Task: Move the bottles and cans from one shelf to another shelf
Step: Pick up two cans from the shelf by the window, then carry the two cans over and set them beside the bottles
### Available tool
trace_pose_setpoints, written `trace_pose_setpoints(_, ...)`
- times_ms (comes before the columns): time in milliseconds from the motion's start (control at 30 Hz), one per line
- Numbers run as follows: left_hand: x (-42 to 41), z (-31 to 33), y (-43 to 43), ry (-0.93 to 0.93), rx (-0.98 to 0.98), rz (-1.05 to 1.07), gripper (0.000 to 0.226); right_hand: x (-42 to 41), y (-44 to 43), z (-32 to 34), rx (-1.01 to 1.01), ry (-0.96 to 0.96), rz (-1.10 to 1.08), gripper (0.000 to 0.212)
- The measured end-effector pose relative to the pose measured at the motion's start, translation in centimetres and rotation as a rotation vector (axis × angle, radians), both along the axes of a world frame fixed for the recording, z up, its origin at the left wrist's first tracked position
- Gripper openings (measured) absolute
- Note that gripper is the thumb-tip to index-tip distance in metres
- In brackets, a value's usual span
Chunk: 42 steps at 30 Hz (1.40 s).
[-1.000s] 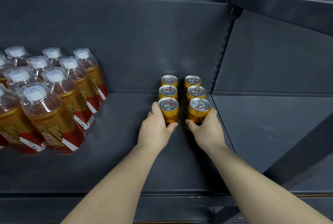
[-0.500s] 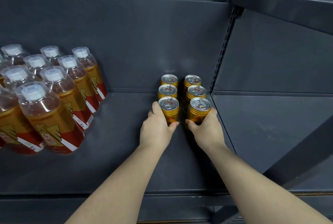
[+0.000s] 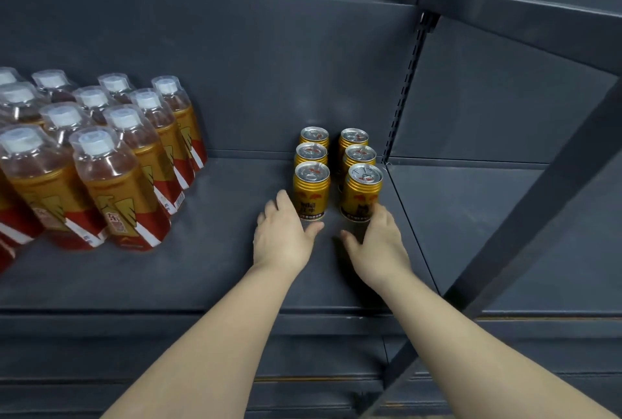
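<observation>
Several gold cans stand in two rows on the dark grey shelf [image 3: 218,270], near its right end. The front left can [image 3: 311,191] and the front right can [image 3: 361,194] stand free. My left hand [image 3: 286,238] lies just in front and left of the front left can, fingers relaxed, holding nothing. My right hand [image 3: 378,247] sits just in front of the front right can, its fingertips close beside the can's base, holding nothing. Several amber bottles [image 3: 117,183] with white caps and red-and-gold labels stand grouped at the shelf's left.
A slotted upright [image 3: 409,82] divides this shelf from the neighbouring shelf bay [image 3: 488,233] on the right. A dark diagonal beam [image 3: 538,203] crosses the right side, and an upper shelf edge [image 3: 521,14] juts out at top right.
Both hands have let go of the two front cans and drawn back toward me. The cans stay standing on the shelf.
</observation>
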State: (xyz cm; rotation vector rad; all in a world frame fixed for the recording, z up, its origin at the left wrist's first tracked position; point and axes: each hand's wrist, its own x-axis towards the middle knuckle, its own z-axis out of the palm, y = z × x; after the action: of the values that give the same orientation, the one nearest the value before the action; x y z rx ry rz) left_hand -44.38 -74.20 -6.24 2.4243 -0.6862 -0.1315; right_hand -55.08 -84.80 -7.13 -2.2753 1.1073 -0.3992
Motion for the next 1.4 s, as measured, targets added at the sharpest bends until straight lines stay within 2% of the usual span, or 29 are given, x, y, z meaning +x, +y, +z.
trace_pose_setpoints(100,-2.1,0.2,1.5,-0.037,0.054,-0.011,0.078,-1.8,1.7,0.3,-0.052,0.078,0.106,0.079)
trace_pose_setpoints(200,-4.7,0.5,3.1,-0.061,0.082,-0.026,0.073,-4.1,3.3,0.7,-0.093,0.072,0.212,0.077)
trace_pose_setpoints(567,-15.4,0.6,9.5,-0.223,0.254,-0.084,0.068,-14.3,8.2,0.6,-0.118,0.054,0.389,0.070)
trace_pose_setpoints(733,-18.1,1.5,10.5,-0.245,0.294,-0.134,0.071,-18.0,9.4,1.3,-0.146,0.099,0.348,0.069)
trace_pose_setpoints(1000,-21.2,2.1,8.7,-0.308,0.262,-0.383,0.071,-22.8,9.4,2.7,-0.215,0.165,0.188,0.068)
trace_pose_setpoints(1100,-22.9,1.9,7.6,-0.310,0.233,-0.501,0.070,-25.4,9.0,3.2,-0.283,0.255,0.094,0.068)
trace_pose_setpoints(1400,-32.2,1.3,1.4,-0.342,0.165,-0.832,0.063,-38.0,6.1,3.0,-0.270,0.377,-0.236,0.067)
